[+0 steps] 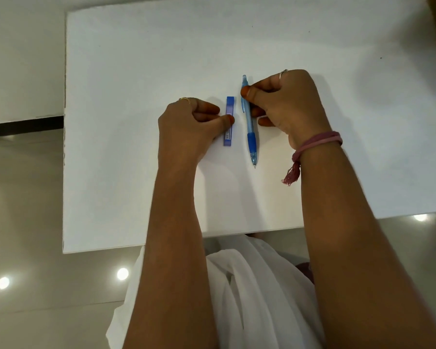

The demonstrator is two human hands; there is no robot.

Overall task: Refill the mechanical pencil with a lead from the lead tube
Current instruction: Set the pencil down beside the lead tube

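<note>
A blue mechanical pencil (249, 127) lies on the white board (136, 96), its tip pointing toward me. My right hand (287, 104) pinches its upper barrel between thumb and curled fingers. Just left of the pencil lies a flat blue lead tube (229, 129), parallel to it. My left hand (191, 124) has curled fingers, and its thumb tip sits on the tube's middle while a finger touches the tube's left side. Both objects still rest on the board.
The white board's left edge (65, 147) and near edge (106, 249) border a glossy tiled floor. White cloth (249, 285) covers my lap below the board. A pink thread band (315, 143) hangs from my right wrist.
</note>
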